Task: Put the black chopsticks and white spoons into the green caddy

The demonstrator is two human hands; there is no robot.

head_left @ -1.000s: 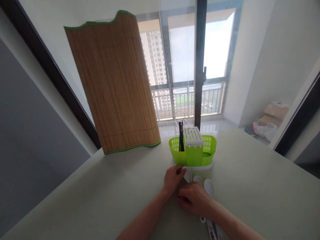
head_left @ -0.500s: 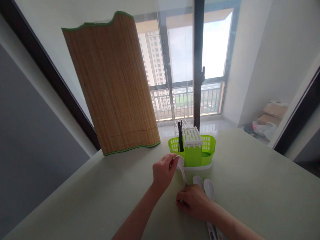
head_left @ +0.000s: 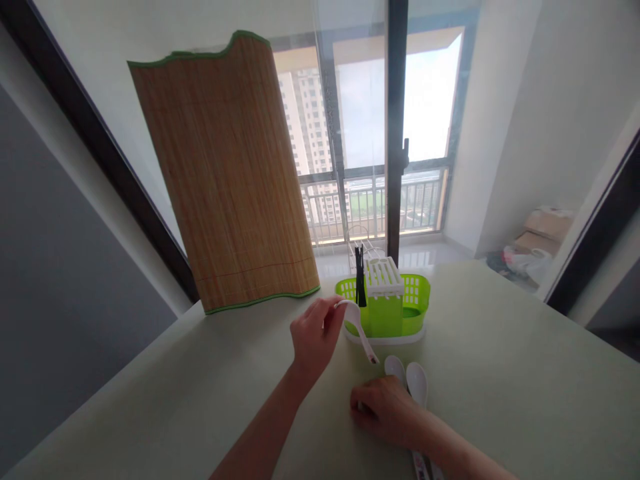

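Note:
My left hand (head_left: 316, 333) pinches the bowl end of a white spoon (head_left: 356, 321), whose handle slants down to the right in front of the basket. My right hand (head_left: 383, 405) rests on the table with its fingers curled; what they hold, if anything, is hidden. Under and beside the right wrist lie two more white spoons (head_left: 417, 381), bowls pointing away from me, partly covered by the arm. Behind the hands stands a bright green basket (head_left: 385, 317) with a white slotted top (head_left: 384, 275). Black sticks (head_left: 360, 277) stand upright in its left part.
A bamboo mat (head_left: 225, 180) with green edging stands upright at the back left of the pale table (head_left: 510, 373). Behind the basket is a white wire rack (head_left: 363, 241) near the glass window. Boxes and a plastic bag lie beyond the table at the right.
My left hand has moved left and slightly up with the spoon, and the spoon's handle end has come away from my right hand. My right hand has barely moved.

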